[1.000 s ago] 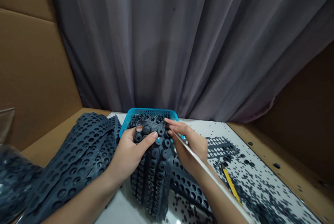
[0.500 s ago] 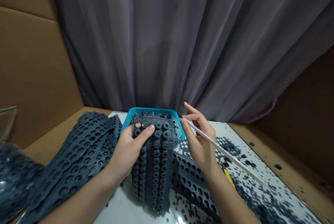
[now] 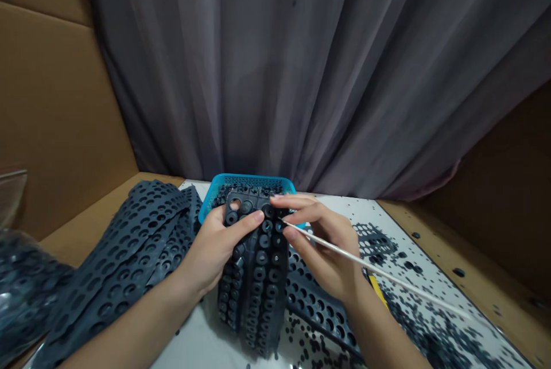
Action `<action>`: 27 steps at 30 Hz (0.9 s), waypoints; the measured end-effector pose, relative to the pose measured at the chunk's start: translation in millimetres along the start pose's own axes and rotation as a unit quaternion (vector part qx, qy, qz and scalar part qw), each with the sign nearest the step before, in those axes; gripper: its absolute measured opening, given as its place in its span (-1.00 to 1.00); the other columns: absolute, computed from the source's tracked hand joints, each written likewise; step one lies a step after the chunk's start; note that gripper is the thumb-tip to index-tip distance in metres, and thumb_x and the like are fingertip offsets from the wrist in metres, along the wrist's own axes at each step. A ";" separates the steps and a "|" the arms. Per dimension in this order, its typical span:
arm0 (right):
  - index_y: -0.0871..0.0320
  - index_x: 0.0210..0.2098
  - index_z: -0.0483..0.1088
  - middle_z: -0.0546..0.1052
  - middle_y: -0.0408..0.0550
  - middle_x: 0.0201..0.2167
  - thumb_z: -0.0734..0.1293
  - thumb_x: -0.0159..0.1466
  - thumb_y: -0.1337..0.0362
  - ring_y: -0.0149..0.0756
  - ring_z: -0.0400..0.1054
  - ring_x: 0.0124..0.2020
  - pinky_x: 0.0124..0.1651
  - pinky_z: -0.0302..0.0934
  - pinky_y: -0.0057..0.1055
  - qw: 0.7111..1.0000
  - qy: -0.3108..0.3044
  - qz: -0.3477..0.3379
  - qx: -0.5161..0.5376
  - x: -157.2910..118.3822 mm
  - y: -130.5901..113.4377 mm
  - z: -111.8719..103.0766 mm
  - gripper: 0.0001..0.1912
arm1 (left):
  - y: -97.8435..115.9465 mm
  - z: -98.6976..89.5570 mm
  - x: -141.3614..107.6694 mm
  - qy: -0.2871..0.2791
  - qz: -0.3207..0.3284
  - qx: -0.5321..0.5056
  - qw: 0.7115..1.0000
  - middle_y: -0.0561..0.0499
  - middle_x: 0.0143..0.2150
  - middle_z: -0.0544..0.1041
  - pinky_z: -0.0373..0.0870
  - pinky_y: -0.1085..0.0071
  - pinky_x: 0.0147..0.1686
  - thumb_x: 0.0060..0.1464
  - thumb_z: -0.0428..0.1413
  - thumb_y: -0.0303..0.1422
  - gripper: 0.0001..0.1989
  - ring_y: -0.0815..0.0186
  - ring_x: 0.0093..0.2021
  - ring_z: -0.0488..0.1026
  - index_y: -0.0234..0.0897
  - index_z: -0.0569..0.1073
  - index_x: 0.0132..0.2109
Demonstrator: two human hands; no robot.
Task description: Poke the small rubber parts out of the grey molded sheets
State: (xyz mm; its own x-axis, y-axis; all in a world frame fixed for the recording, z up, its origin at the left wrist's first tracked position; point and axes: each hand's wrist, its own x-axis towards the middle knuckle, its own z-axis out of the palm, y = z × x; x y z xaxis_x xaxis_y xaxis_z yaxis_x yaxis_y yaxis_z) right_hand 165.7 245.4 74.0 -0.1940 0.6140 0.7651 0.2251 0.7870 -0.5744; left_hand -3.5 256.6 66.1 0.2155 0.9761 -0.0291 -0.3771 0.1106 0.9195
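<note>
My left hand (image 3: 219, 245) grips the upper left edge of a dark rubber sheet (image 3: 253, 277) with rows of round ring-shaped parts, its thumb lying across the front. The sheet hangs down from the hand in front of a blue plastic basket (image 3: 210, 197). Between the fingers of my right hand (image 3: 327, 237) is a long thin white stick (image 3: 365, 263). Its near tip meets the rings at the sheet's upper right, and the fingertips touch the sheet there. Whether the tip is inside a ring I cannot tell. Dark pieces lie in the basket.
Punched dark sheets (image 3: 124, 237) are piled on the left, by a clear bag (image 3: 26, 283) of dark parts. Another punched sheet (image 3: 318, 300) lies under my right arm. Small black scraps and a yellow-handled tool (image 3: 377, 291) are at right. Cardboard walls (image 3: 51, 99) and a grey curtain surround the table.
My right hand has moved left with the stick, from beside the sheet onto its upper right rings. My left hand still holds the sheet, which has shifted slightly.
</note>
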 end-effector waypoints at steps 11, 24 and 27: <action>0.11 -0.30 0.41 0.57 0.00 -0.12 0.33 0.23 0.38 -0.17 0.42 -0.01 0.08 0.28 -0.13 0.999 -0.014 0.009 0.037 0.3 1.6 -0.9 -0.94 | 1.4 2.9 -2.7 -0.009 -0.016 -0.074 0.997 -0.02 -0.33 0.60 0.47 0.52 -0.39 -0.09 0.31 -0.35 -0.75 0.22 -0.28 0.57 -0.31 0.51 -0.22; 0.15 -0.39 0.38 0.37 -0.23 -0.66 0.33 0.24 0.28 -0.44 0.26 -0.65 -0.59 0.11 -0.50 0.970 0.188 0.082 -0.131 3.1 23.6 -11.1 -0.91 | -1.1 3.5 -1.1 0.036 -0.019 -0.065 0.997 0.01 -0.44 0.57 0.47 0.49 -0.47 -0.16 0.34 -0.33 -0.74 0.30 -0.47 0.53 -0.33 0.46 -0.34; 0.12 -0.35 0.39 0.49 -0.11 -0.41 0.33 0.22 0.36 -0.32 0.40 -0.36 -0.28 0.28 -0.36 0.992 0.102 -0.006 -0.072 1.9 11.4 -6.7 -0.98 | -1.9 5.7 -2.3 0.051 0.003 -0.042 0.998 0.00 -0.40 0.57 0.49 0.45 -0.40 -0.15 0.33 -0.30 -0.71 0.29 -0.42 0.54 -0.34 0.46 -0.30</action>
State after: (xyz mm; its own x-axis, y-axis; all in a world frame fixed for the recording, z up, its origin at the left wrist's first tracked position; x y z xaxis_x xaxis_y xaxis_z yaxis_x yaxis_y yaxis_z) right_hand 174.3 255.1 70.9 -0.0039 0.5673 0.8235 0.3600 0.7691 -0.5281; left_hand 1.9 253.0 66.7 0.1216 0.9903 -0.0671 -0.4524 0.1155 0.8843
